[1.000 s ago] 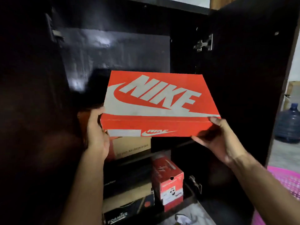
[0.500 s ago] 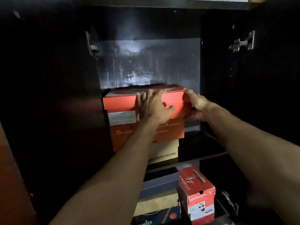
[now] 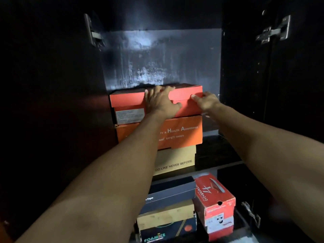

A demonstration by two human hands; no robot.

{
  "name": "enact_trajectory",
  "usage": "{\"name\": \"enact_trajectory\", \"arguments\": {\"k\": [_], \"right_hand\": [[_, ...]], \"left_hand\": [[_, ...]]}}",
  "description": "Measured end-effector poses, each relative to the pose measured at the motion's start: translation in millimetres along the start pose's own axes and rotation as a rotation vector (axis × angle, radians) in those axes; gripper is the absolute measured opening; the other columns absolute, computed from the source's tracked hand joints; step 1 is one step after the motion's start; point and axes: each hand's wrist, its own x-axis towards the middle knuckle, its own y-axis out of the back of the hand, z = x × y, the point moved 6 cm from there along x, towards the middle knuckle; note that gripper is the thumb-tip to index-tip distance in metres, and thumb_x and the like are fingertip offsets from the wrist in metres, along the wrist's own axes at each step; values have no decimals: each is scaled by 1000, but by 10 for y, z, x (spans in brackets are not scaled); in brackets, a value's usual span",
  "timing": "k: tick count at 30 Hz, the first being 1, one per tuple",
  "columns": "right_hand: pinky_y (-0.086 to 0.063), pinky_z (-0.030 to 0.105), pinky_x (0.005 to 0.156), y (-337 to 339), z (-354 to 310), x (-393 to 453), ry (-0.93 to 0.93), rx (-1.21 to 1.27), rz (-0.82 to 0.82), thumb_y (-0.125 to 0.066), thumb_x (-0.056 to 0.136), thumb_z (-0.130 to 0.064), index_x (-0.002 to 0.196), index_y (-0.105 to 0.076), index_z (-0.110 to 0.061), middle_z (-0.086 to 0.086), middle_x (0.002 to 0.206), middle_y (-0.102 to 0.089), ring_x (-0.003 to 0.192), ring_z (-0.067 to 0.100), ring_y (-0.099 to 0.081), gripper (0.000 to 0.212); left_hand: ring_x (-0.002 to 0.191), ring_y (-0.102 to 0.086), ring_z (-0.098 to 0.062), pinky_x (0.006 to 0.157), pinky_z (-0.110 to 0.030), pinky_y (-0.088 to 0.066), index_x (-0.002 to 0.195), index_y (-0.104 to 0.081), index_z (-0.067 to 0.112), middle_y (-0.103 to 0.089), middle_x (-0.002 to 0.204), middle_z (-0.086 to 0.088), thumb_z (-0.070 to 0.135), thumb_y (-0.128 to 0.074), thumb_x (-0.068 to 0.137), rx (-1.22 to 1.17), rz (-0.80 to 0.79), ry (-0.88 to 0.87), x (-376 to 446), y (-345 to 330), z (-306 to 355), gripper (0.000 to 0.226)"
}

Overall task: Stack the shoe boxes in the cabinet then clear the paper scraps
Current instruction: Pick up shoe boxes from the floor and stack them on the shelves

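- The red shoe box (image 3: 156, 102) sits on top of a stack on the upper shelf of the dark cabinet (image 3: 245, 76), resting on an orange box (image 3: 182, 132), which in turn lies on a tan box (image 3: 177, 160).
- The left hand (image 3: 160, 102) lies flat against the red box's front face, fingers spread and reaching over the lid edge, thumb out to the side; it looks like a push to seat the box, not a grasp.
- The right hand (image 3: 206, 101) is at the box's right front corner, fingers loosely bent against the side and thumb on the front, apparently steadying that end so it lines up with the box below.
- On the lower shelf stand more boxes: a black box (image 3: 172, 194), and just beside it a red box (image 3: 214, 199) tilted askew.
- I see no paper scraps from here, so that part seems yet to do.
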Motion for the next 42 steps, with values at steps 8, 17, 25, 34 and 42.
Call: {"name": "enact_trajectory", "arguments": {"k": [8, 17, 25, 34, 42], "right_hand": [[-57, 42, 97, 567, 234, -663, 118, 97, 108, -67, 85, -54, 126, -69, -25, 7, 122, -71, 110, 29, -69, 50], [-51, 20, 75, 1673, 831, -2386, 160, 74, 205, -71, 90, -29, 111, -74, -20, -2, 92, -74, 79, 0, -65, 23], [-54, 23, 73, 3251, 1759, -4314, -138, -146, 537, -68, 96, -9, 108, -75, -7, 1, 89, -76, 77, 4, -67, 14], [-55, 38, 79, 4596, 3009, -6735, -540, -174, 1020, -65, 72, -40, 78, -76, -36, -7, 75, -74, 76, 17, -71, 13], [-57, 46, 94, 5429, 4403, -8829, -909, 34, 1532, -58, 74, -46, 80, -59, -25, 5, 93, -74, 94, 36, -72, 22]], "left_hand": [[114, -63, -25, 100, -32, -45, 109, -72, 21, -70, 115, -4, 36, -69, 78, -624, 337, 120, -235, 300, 327, 35], [87, -66, -7, 83, -32, -57, 101, -72, 31, -70, 98, 4, 32, -66, 74, -1025, -43, -68, -1514, -437, 1674, 28], [85, -68, -12, 83, -38, -59, 102, -73, 26, -71, 97, 1, 22, -73, 79, -1183, -464, -306, -2983, -669, 3178, 24], [74, -63, -10, 68, -7, -47, 107, -73, 17, -72, 95, -4, 12, -77, 85, -1201, -978, -537, -4972, -681, 4722, 24], [92, -71, -20, 79, -28, -51, 104, -72, 27, -70, 92, 7, 26, -76, 86, -1019, -1453, -440, -6873, -1155, 5531, 19]]}}
